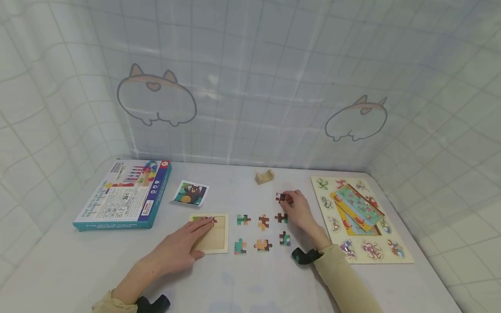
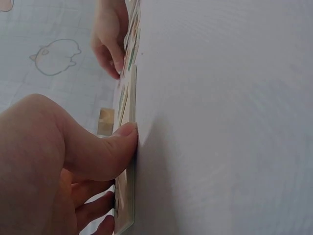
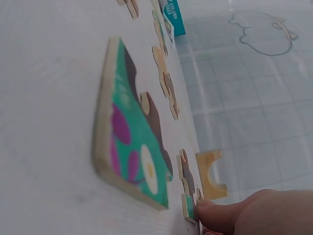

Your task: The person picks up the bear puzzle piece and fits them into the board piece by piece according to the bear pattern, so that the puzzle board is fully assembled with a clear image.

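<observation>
Right hand pinches a dark jigsaw piece at fingertips, just above the table, behind six loose pieces in two rows. Left hand, fingers straight, lies flat on the wooden puzzle tray. Bear picture card, boxed set left; animal peg board right.

Blue box lies left; animal peg board right; bear card between.
</observation>
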Demonstrator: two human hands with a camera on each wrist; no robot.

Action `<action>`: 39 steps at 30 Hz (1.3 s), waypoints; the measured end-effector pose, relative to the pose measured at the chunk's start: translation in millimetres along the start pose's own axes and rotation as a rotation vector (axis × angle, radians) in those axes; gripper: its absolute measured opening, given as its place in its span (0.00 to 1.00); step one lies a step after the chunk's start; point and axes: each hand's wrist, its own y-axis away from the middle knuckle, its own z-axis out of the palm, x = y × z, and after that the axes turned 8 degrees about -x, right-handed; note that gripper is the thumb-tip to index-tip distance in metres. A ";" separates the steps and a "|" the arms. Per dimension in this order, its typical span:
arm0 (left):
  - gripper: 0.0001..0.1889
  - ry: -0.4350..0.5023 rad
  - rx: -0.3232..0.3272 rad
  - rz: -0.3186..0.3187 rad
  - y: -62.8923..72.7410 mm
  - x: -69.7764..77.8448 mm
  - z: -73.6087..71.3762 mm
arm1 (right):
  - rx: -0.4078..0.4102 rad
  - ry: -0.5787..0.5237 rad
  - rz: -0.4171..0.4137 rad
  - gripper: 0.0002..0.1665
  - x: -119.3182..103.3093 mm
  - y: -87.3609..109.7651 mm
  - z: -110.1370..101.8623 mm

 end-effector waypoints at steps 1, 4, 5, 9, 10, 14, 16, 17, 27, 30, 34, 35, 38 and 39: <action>0.38 0.001 -0.001 0.000 -0.2 -0.2 0.0 | -0.001 0.000 -0.002 0.19 -0.1 0.2 -0.2; 0.38 0.001 0.000 -0.001 -0.4 -0.6 0.1 | -0.001 -0.010 -0.006 0.16 -0.5 0.5 -0.3; 0.38 0.001 0.000 0.000 -0.4 -0.7 0.1 | 0.001 -0.011 -0.008 0.15 -0.6 0.5 -0.1; 0.38 -0.003 0.005 0.005 -0.1 -1.3 0.6 | 0.001 -0.006 -0.002 0.13 -1.1 0.6 1.2; 0.38 -0.003 0.005 0.005 -0.1 -1.2 0.7 | 0.001 -0.004 -0.004 0.13 -0.9 0.7 1.6; 0.38 -0.001 0.006 0.003 -0.3 -1.3 1.2 | -0.001 -0.001 -0.008 0.13 -1.0 0.9 2.2; 0.38 -0.002 0.008 0.002 -0.4 -1.3 1.4 | -0.001 0.000 -0.009 0.13 -1.1 0.8 2.3; 0.38 -0.002 0.009 0.002 -0.5 -1.4 1.5 | -0.001 0.000 -0.009 0.13 -1.4 0.9 2.2; 0.38 -0.009 0.011 0.003 -0.4 -1.3 1.7 | -0.003 0.017 -0.011 0.12 -4.1 1.8 2.2; 0.38 -0.012 0.012 0.008 -0.2 -1.4 1.8 | -0.010 0.019 -0.005 0.12 -4.4 1.5 2.1; 0.37 -0.017 0.014 0.009 -0.4 -1.5 1.6 | -0.016 0.017 -0.014 0.12 -6.7 1.7 0.8; 0.37 -0.016 0.014 0.010 -0.5 -1.4 1.5 | -0.014 0.014 -0.021 0.12 -8.1 2.1 0.3; 0.37 -0.010 0.011 0.008 -0.2 -1.0 1.1 | -0.006 -0.001 -0.044 0.12 -14.6 4.1 -1.1; 0.37 -0.008 0.011 0.008 -0.1 -0.8 0.9 | -0.006 -0.011 -0.052 0.12 -17.8 5.1 -1.6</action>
